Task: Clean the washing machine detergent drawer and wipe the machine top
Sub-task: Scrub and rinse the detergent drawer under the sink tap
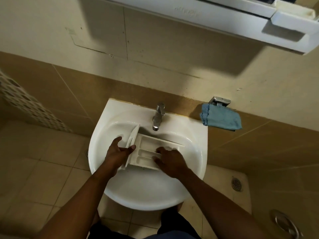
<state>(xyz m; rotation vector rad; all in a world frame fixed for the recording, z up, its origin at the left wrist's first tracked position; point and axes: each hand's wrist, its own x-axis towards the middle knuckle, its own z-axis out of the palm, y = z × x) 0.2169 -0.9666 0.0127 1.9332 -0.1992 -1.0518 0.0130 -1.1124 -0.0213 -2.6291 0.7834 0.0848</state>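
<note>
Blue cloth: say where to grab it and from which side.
Pinch the blue cloth at its bunched fold nearest the sink, coming from that side: it hangs draped over the chrome holder, so it should lift up and off.

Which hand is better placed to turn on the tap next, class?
Probably the right hand: it sits closer to the tap, while the left hand grips the drawer by its front panel, steadying it in the sink.
</note>
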